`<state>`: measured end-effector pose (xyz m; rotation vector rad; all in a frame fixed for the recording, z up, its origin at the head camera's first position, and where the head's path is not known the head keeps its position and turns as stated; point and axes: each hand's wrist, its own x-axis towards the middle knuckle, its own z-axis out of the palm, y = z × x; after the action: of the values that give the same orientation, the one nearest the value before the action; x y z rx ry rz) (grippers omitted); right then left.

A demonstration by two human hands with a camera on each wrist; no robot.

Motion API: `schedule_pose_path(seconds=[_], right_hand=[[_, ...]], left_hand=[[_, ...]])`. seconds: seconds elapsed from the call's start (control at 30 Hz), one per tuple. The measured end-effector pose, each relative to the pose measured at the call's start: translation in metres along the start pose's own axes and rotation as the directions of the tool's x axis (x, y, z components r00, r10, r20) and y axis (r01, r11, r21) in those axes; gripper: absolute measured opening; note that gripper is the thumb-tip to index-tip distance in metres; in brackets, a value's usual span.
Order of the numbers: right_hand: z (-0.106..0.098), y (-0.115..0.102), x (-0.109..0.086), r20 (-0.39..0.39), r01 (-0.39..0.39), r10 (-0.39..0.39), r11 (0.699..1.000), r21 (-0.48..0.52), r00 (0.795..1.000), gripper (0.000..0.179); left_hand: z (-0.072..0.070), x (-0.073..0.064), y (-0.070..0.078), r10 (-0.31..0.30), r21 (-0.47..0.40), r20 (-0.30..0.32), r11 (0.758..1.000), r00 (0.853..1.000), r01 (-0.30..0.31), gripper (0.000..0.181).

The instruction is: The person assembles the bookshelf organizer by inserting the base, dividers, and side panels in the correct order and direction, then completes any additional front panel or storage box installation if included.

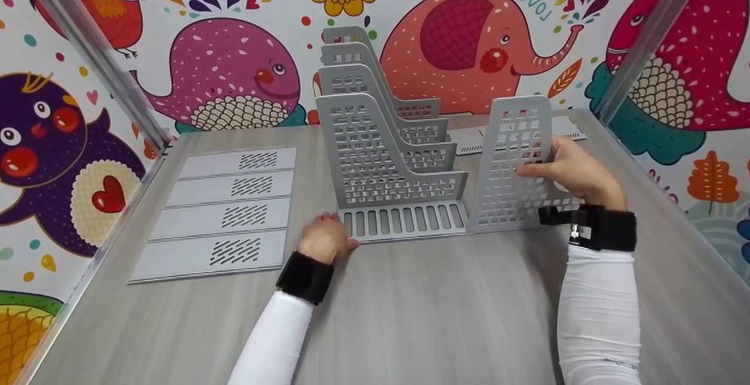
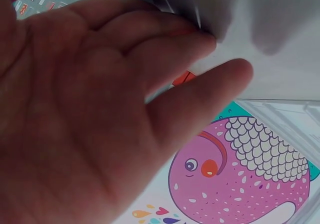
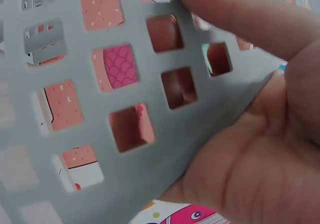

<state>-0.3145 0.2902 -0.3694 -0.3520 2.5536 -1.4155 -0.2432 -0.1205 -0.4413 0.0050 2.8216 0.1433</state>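
Note:
A grey file rack with several perforated upright dividers stands mid-table on a slotted base. At the base's front left corner, my left hand rests low against the edge, its fingers fairly straight in the left wrist view. To the right of the rack, my right hand pinches a loose perforated divider panel by its right edge. The panel is upright, thumb on its near face and the other fingers behind; they show through the holes in the right wrist view. Its lower edge is close to the base's right end.
To the left lie several flat grey panels with slanted slots, side by side. A flat white-grey slotted piece lies behind the rack at the back right. Printed wall panels and metal posts enclose the table.

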Motion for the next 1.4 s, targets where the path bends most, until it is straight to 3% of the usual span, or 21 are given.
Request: schedule_pose_path(seconds=[0.27, 0.5, 0.67, 0.87, 1.0, 1.13, 1.27, 1.33, 1.4], right_hand=[[-0.001, -0.001, -0.004, 0.116, 0.066, -0.067, 0.998, 0.01, 0.991, 0.045], [0.022, -0.009, 0.008, 0.268, 0.134, -0.134, 0.991, 0.015, 0.954, 0.039], [0.048, -0.022, 0.019, 0.284, 0.129, -0.126, 0.992, 0.009, 0.951, 0.035], [0.059, -0.028, 0.023, 0.286, 0.139, -0.141, 0.99, 0.028, 0.948, 0.033], [0.07, -0.034, 0.026, 0.348, 0.199, -0.208, 0.978, 0.062, 0.914, 0.037], [0.1, -0.046, 0.029, 0.383, 0.288, -0.293, 0.955, 0.072, 0.876, 0.03], [0.128, -0.058, 0.031, 0.363, 0.336, -0.335, 0.94, 0.063, 0.869, 0.026], [0.133, -0.06, 0.032, 0.354, 0.327, -0.325, 0.943, 0.058, 0.877, 0.027], [0.133, -0.06, 0.032, 0.367, 0.339, -0.329, 0.94, 0.04, 0.87, 0.027]], left_hand=[[0.002, 0.006, -0.003, -0.004, 0.015, -0.085, 1.0, 0.996, 0.005, 0.063], [0.002, 0.009, -0.003, 0.007, 0.035, -0.12, 0.999, 0.993, -0.003, 0.06], [0.001, 0.01, -0.002, 0.011, 0.031, -0.127, 1.0, 0.992, -0.007, 0.058], [0.001, 0.011, -0.002, 0.008, 0.034, -0.125, 0.999, 0.992, -0.003, 0.054], [0.001, 0.011, -0.001, 0.014, 0.041, -0.119, 0.999, 0.993, -0.009, 0.053], [0.002, 0.01, -0.001, 0.029, 0.039, -0.127, 0.999, 0.991, -0.024, 0.051], [0.002, 0.01, -0.003, 0.039, 0.018, -0.137, 0.999, 0.99, -0.037, 0.047], [0.002, 0.01, -0.004, 0.038, 0.013, -0.14, 0.999, 0.99, -0.036, 0.047], [0.001, 0.01, -0.006, 0.034, 0.01, -0.138, 0.999, 0.99, -0.033, 0.048]])
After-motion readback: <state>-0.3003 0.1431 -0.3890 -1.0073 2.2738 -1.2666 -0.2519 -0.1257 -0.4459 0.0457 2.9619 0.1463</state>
